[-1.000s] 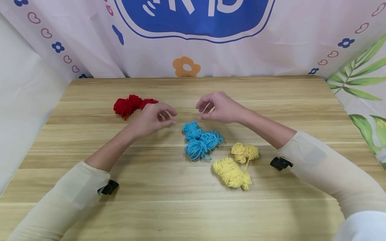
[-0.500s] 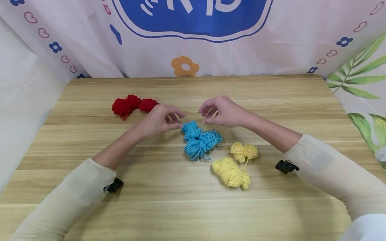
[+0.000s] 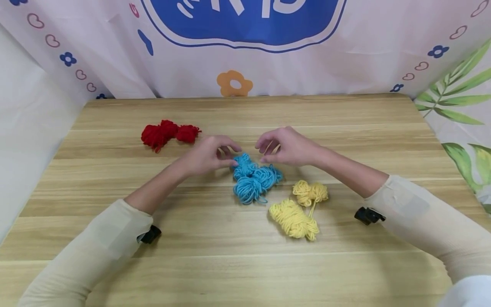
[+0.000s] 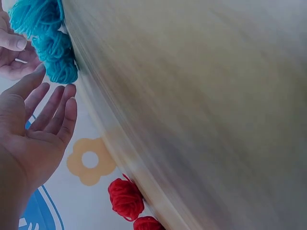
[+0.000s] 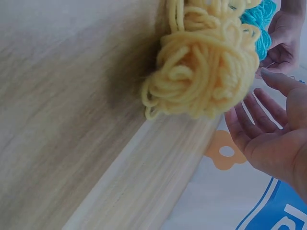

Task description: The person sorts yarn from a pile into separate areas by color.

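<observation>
My left hand [image 3: 212, 155] is at the left edge of the blue yarn [image 3: 251, 187], its fingers loosely bent. The thumb tip overlaps the smaller bundle; whether it touches cannot be told. In the left wrist view the left hand [image 4: 38, 134] has its fingertips close to the blue yarn [image 4: 55, 48], gripping nothing. On the far right side of that yarn my right hand [image 3: 291, 147] hovers with fingers relaxed and holds nothing. The right wrist view has this right hand [image 5: 283, 129] behind the yellow yarn [image 5: 206, 72], with some blue yarn [image 5: 261, 28] beyond.
Red yarn bundles [image 3: 168, 133] lie at the back left of the wooden table [image 3: 184, 264]. Yellow yarn bundles [image 3: 294, 219], joined by a strand, lie right of and nearer than the blue ones. A printed cloth [image 3: 192, 70] hangs behind the table.
My left hand has moved right, away from the red yarn and up to the blue yarn. The right hand has come slightly nearer and to the right. The yarn bundles stay in place.
</observation>
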Demonstrator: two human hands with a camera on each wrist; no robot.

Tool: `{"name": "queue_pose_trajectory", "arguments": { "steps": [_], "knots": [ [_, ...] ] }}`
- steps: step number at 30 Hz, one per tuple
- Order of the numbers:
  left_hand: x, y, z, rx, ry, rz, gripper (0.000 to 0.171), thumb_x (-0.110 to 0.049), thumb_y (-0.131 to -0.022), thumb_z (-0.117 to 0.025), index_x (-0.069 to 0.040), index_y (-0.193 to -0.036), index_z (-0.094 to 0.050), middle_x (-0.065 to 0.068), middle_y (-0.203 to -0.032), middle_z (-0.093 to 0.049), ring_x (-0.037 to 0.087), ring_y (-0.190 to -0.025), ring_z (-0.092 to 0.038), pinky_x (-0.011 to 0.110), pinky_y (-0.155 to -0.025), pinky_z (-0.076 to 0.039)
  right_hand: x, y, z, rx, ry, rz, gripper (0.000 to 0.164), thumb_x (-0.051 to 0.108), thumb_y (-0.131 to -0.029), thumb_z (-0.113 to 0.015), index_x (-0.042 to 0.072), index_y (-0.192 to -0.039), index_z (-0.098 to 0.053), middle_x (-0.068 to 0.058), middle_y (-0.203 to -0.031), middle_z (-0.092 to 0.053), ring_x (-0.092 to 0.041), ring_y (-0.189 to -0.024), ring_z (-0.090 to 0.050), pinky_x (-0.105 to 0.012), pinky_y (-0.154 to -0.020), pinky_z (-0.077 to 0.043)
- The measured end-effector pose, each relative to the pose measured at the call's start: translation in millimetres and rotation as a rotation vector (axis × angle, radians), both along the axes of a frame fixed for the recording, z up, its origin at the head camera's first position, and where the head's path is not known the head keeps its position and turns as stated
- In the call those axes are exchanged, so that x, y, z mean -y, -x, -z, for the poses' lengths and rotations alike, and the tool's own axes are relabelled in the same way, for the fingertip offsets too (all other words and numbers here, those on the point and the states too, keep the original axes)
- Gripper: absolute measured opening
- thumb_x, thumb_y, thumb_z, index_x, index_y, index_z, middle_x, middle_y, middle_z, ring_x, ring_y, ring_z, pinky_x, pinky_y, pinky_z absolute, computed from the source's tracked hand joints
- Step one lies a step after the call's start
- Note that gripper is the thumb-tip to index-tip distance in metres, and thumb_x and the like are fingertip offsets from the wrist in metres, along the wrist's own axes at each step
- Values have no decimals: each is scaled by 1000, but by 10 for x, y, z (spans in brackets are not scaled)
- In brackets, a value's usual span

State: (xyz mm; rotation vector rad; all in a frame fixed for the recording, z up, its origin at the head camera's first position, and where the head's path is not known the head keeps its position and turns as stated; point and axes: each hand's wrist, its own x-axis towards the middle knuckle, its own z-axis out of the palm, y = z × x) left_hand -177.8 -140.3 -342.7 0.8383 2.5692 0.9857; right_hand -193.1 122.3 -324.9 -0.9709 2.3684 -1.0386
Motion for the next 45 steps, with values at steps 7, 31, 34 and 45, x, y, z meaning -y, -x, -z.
{"name": "queue_pose_trajectory", "arguments": {
  "steps": [7,31,34,45],
  "knots": [
    [-30,-3,3,6,8,-8,35,-11,-91,-81,1,-123,-72,14,-120,-74,26,-102,-69,41,-90,-59,-42,-10,42,3,14,-12,33,1,-89,-79,-9,-118,-69,-21,-111,-73,-29,-99,-73,-38,-91,-60],
    [-61,26,13,27,2,-11,34,-11,-92,-80,1,-123,-71,14,-121,-73,27,-105,-68,41,-91,-59,-182,-81,42,7,8,0,32,3,-89,-79,-8,-118,-69,-20,-110,-73,-28,-99,-73,-37,-88,-61],
    [-59,30,14,22,0,-9,34,-10,-92,-80,2,-122,-71,14,-121,-73,27,-105,-68,42,-91,-59,-192,-89,56,9,7,-6,31,3,-89,-79,-8,-117,-70,-19,-110,-73,-28,-98,-72,-37,-87,-61],
    [-56,45,5,10,12,-18,34,-11,-92,-80,2,-122,-72,15,-120,-73,27,-105,-69,42,-91,-59,-234,-166,64,61,8,-102,30,7,-89,-82,-2,-116,-72,-12,-111,-75,-25,-102,-72,-35,-87,-61]
  ]
}}
